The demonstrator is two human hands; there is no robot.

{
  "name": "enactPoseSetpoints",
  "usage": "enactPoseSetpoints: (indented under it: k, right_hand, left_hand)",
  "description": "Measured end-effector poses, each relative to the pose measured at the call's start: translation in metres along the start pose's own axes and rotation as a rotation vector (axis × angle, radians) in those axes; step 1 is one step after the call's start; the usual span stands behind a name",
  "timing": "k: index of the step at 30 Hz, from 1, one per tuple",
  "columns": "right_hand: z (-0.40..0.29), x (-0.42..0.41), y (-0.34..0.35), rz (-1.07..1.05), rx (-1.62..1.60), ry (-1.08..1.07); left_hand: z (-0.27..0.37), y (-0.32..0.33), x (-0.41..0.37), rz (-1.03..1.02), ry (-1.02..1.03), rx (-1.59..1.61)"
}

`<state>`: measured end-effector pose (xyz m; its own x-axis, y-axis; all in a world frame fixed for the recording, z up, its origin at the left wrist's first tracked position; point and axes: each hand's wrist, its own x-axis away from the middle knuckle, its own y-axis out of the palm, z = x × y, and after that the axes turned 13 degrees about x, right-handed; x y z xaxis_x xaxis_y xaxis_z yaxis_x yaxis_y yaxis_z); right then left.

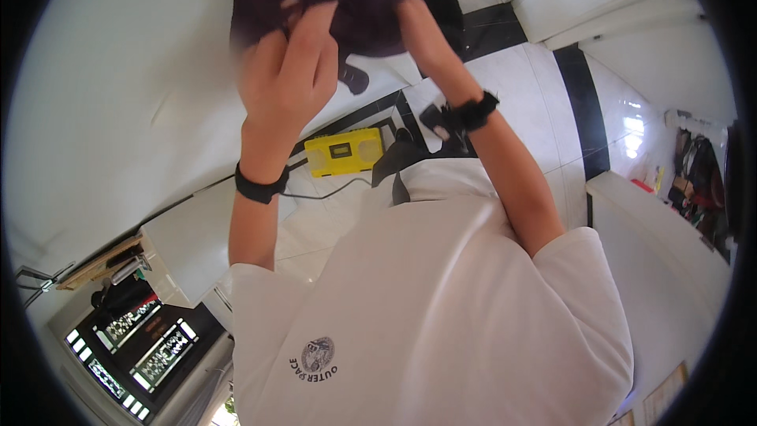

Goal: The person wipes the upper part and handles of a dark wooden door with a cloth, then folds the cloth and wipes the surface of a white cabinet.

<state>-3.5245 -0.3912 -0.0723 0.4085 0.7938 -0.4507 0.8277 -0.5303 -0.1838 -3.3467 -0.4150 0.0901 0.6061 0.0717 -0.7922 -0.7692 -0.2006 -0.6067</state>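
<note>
Dark purple cloth (369, 18), probably a garment, hangs bunched at the top of the view. My left hand (290, 71) has bent fingers closed on its left part, with some fingertips hidden by folds. My right hand (411, 12) reaches into or behind the right part of the cloth, which covers its fingers. Below the cloth, between my hands, a dark rounded end of some object (355, 78) sticks out. Both wrists wear black straps, and a small dark device (436, 121) sits at the right one.
A yellow plastic case (344, 152) lies on the light tiled floor near my feet, with a dark cable (322, 196) beside it. White wall runs along the left. A black object (440, 6) is beyond my right hand. A white ledge (650, 219) stands at right.
</note>
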Motion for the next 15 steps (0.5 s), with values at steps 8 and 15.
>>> enactPoseSetpoints:
  k: [8,15]
  right_hand:
    - [-0.108,-0.042,-0.048,-0.233,-0.295,0.216]
    - [-0.039,-0.063,-0.034,-0.434,-0.202,0.145]
  left_hand:
    - [0.004,0.020,-0.050,0.155,-0.052,-0.310]
    - [0.002,0.061,-0.046,0.203,-0.203,-0.408]
